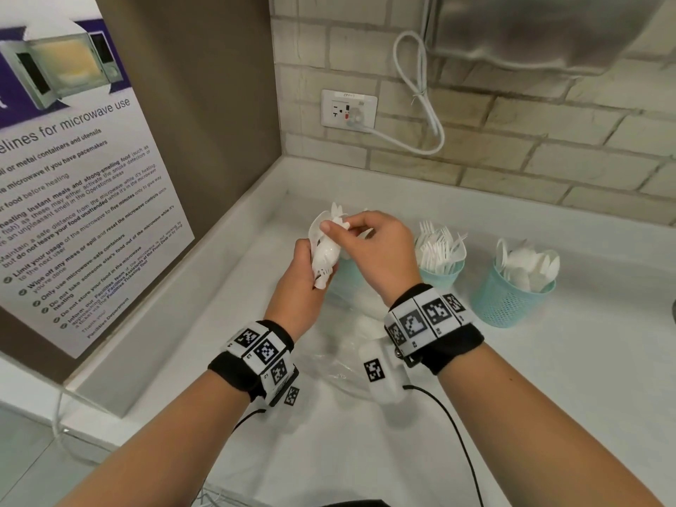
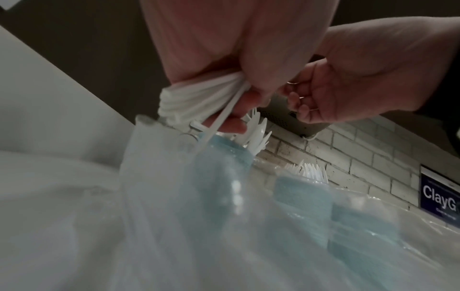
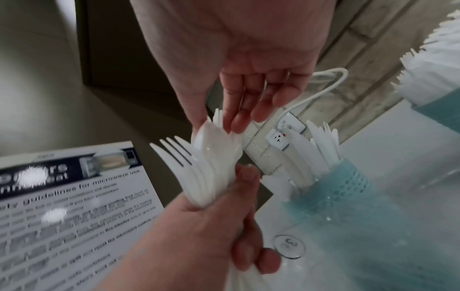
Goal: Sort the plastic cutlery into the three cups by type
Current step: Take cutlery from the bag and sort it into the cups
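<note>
Left hand [image 1: 300, 283] clenched round mixed bundle [image 1: 323, 258] above surface. Right hand [image 1: 373, 247] pinched spoon [image 3: 214, 141] at bundle top. Fork cup [image 1: 440, 265], spoon cup [image 1: 512, 298], knife cup [image 3: 343, 189] already well filled; bundle left.

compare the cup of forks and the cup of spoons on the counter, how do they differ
The cup of forks holds spiky tines; the cup of spoons holds rounded bowls. In the head view the cup of forks is partly hidden behind the right hand; the cup of spoons stands clear, farther right. Both are teal mesh cups, upright, filled with white cutlery.
</note>
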Motion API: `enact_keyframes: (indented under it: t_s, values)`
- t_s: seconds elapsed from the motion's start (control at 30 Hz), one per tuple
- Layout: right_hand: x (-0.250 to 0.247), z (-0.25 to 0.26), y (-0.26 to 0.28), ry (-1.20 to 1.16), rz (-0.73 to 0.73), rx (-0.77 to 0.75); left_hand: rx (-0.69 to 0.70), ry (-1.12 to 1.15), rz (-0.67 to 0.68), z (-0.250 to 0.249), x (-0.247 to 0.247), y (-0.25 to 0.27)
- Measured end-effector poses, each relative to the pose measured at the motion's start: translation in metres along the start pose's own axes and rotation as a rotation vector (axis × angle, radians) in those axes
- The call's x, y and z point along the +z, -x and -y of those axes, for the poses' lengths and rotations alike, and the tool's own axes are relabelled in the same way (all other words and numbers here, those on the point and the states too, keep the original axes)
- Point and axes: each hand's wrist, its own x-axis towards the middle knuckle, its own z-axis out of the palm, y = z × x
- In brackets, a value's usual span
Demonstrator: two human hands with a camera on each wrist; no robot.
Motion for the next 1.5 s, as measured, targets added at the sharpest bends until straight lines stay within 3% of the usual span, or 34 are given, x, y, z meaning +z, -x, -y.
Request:
enact_keyframes:
  t_s: [0.1,0.23,0.57,0.87,0.97,1.1,1.23,1.37,1.5]
  values:
    - [0.0,-0.001,-0.005,-0.159,0.057,0.071,0.014,0.031,-0.018,-0.004,0.003,-0.002]
    - [-0.01,0.001,-0.007,-0.327,0.114,0.149,-0.032,0.217,0.064,-0.011,0.003,0.0]
    - [-0.018,-0.002,-0.008,-0.336,0.146,0.127,-0.035,0.37,0.121,-0.022,0.003,-0.002]
    - [-0.019,-0.006,-0.004,-0.419,0.072,0.134,-0.045,0.403,0.057,-0.025,0.006,-0.001]
    - [-0.015,-0.01,-0.001,-0.379,0.079,0.135,-0.052,0.435,0.051,-0.026,0.006,-0.002]
    - [-0.008,-0.012,0.006,-0.289,0.197,0.128,-0.038,0.446,0.033,-0.024,0.002,-0.004]
    - [-0.021,0.006,-0.01,-0.247,0.064,0.059,-0.094,0.474,-0.071,-0.02,-0.006,-0.01]
    - [-0.038,0.023,-0.034,-0.215,-0.097,-0.07,-0.059,0.291,-0.142,-0.005,-0.018,-0.016]
    - [-0.02,0.005,-0.051,-0.028,-0.019,-0.074,-0.043,0.298,-0.131,0.0,-0.017,-0.017]
